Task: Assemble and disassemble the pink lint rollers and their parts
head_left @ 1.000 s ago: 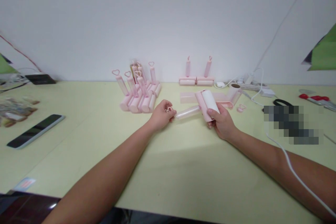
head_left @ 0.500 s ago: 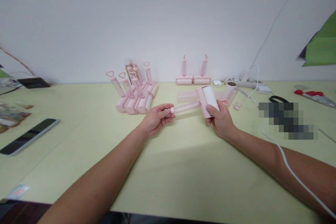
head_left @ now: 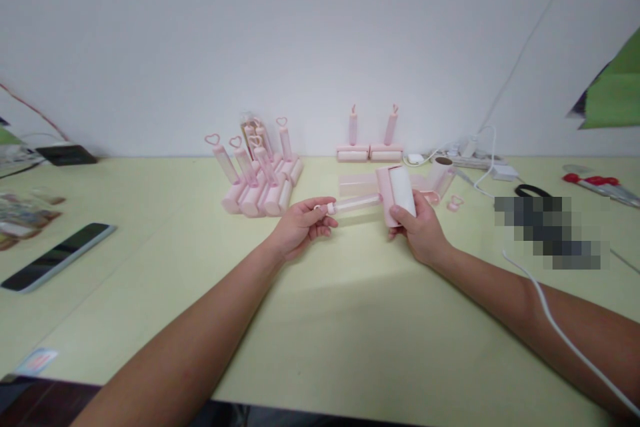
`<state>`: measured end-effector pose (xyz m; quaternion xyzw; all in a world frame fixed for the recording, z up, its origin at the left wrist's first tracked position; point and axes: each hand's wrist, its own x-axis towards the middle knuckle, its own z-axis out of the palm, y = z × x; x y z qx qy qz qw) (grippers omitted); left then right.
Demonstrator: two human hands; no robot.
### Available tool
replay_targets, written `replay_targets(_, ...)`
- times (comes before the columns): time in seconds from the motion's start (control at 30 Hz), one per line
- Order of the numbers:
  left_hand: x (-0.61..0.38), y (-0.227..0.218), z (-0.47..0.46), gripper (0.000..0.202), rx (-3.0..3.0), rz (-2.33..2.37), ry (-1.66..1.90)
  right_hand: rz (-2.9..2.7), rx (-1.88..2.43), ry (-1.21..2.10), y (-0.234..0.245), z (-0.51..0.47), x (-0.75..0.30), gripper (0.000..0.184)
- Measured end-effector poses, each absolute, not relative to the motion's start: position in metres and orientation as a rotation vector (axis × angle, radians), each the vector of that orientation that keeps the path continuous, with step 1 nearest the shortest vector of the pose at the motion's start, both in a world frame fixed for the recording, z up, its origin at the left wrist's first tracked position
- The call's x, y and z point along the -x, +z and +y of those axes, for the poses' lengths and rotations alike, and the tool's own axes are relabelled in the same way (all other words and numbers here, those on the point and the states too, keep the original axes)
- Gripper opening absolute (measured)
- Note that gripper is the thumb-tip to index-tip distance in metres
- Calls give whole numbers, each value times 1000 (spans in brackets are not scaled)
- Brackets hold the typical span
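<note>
Between my hands is a pink lint roller (head_left: 384, 197), held above the table with its clear handle pointing left. My left hand (head_left: 300, 227) pinches the handle's end cap, where a small heart-shaped loop sits partly hidden by the fingers. Around the roller head, with its white roll facing up, my right hand (head_left: 423, 230) is closed, thumb on the roll. Several similar lint rollers (head_left: 260, 190) stand grouped to the left, handles up. Two more lint rollers (head_left: 369, 153) stand against the wall.
Behind my right hand lie a pale pink cover (head_left: 357, 183), an upright roll with a brown core (head_left: 443, 173) and a small heart-shaped piece (head_left: 455, 203). A phone (head_left: 60, 257) lies at left; red-handled scissors (head_left: 600, 183) at right. A white cable (head_left: 550, 313) crosses my right forearm.
The roller head has turned slightly in my right hand, its white roll facing me a little more. Both hands keep their hold; the whole view has shifted slightly.
</note>
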<state>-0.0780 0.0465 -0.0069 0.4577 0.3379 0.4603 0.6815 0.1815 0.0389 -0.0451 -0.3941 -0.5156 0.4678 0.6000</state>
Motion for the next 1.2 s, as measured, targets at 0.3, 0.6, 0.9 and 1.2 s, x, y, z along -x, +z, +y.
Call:
replay_targets(0.3, 79, 3, 45, 27, -974, 640, 1074, -1507, 843, 1164, -48, 27, -176, 48)
replay_targets(0.6, 75, 5, 39, 25, -946, 682, 990, -2199, 449, 982, -30, -6, -174, 98)
replay_targets(0.9, 82, 6, 37, 29, -1114, 686, 822, -2478, 263, 834, -22, -13, -172, 93)
replay_targets(1.2, 75, 9, 31, 32, -1172, 713, 833, -2557, 321, 1131, 10, -8, -183, 81)
